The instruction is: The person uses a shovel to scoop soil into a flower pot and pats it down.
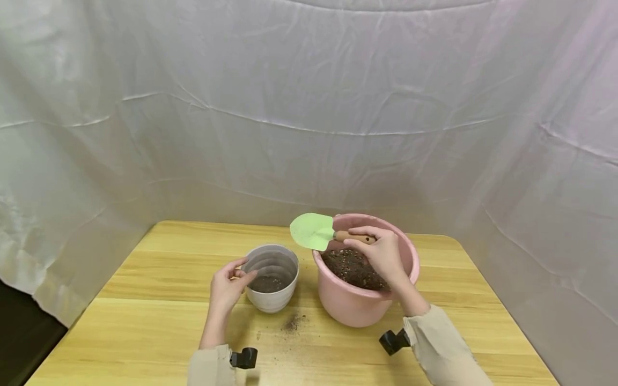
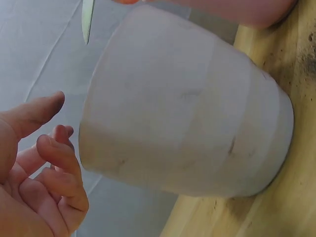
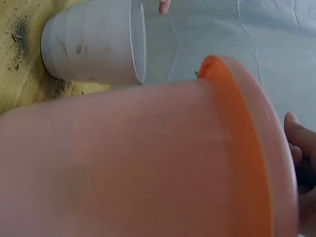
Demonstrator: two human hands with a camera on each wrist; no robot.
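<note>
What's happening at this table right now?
A person is working with soil at a wooden table. The right hand holds a green trowel by its wooden handle, the blade out past the rim of a pink tub that holds soil. The left hand rests at the rim of a small white pot with a little soil at the bottom. Some spilled soil lies between the two.
</note>
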